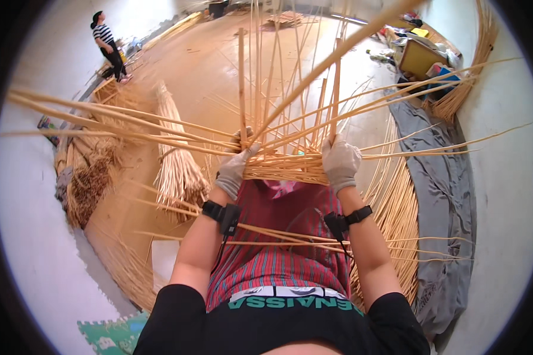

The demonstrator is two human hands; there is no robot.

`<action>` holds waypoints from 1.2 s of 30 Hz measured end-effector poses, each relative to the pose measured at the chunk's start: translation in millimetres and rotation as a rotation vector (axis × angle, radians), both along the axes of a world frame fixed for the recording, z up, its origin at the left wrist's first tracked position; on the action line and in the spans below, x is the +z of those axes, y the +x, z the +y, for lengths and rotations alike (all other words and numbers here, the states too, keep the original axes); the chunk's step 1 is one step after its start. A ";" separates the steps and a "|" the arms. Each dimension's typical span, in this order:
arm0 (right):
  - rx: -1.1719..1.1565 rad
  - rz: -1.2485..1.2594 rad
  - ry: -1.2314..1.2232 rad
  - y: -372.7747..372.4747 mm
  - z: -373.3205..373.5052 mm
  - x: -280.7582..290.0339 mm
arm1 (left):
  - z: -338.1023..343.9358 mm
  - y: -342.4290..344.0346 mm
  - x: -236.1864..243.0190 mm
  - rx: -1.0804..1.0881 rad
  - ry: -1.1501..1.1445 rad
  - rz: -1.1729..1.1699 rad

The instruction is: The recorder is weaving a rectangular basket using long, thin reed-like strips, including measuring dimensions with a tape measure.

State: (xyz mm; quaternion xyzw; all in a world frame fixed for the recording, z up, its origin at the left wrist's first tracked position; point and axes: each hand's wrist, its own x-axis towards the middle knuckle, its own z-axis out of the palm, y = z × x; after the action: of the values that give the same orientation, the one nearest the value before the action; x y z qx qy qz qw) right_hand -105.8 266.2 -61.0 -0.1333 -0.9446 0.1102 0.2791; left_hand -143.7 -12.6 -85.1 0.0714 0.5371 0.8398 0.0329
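A partly woven wicker basket [287, 168] rests at my lap, its pale rods woven in a tight band with upright stakes [257, 77] rising from it. My left hand [234, 165], in a light grey glove, is closed at the left corner of the weave, around wicker rods and beside a thick upright stake [241, 83]. My right hand [342, 163], also gloved, grips the right corner, closed around a thick stake [336, 89]. Long loose rods [124, 127] fan out to both sides. One thick rod [343, 50] slants close across the view. Some fingertips are hidden behind the weave.
A bundle of peeled rods [175, 154] lies at left, near darker bundles [92, 177]. More long rods [394, 219] lie at right on grey cloth [438, 219]. A person [108, 44] stands far left. Bins and clutter [423, 59] line the far right wall.
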 end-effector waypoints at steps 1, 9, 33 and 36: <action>0.000 -0.023 -0.021 3.7 -2.7 -9.6 | -5.6 4.4 -11.1 -0.008 -0.080 -0.094; 0.072 -0.140 -0.024 -0.2 5.3 -44.5 | -52.1 28.9 -76.9 -0.149 -0.156 0.141; 0.776 -0.312 -1.821 -139.0 -174.6 -1.4 | -19.7 94.7 -50.6 -0.003 -0.494 -0.508; 0.772 -0.353 -1.874 -153.7 -197.7 -17.4 | -21.6 94.3 -55.4 0.008 -0.402 -0.482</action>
State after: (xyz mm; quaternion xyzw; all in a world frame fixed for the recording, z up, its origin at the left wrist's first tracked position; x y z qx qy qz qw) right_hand -259.6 68.5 -78.4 0.0008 -0.4854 0.8640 -0.1340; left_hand -49.5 -34.2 -140.5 -0.1398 0.6695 0.7096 0.1696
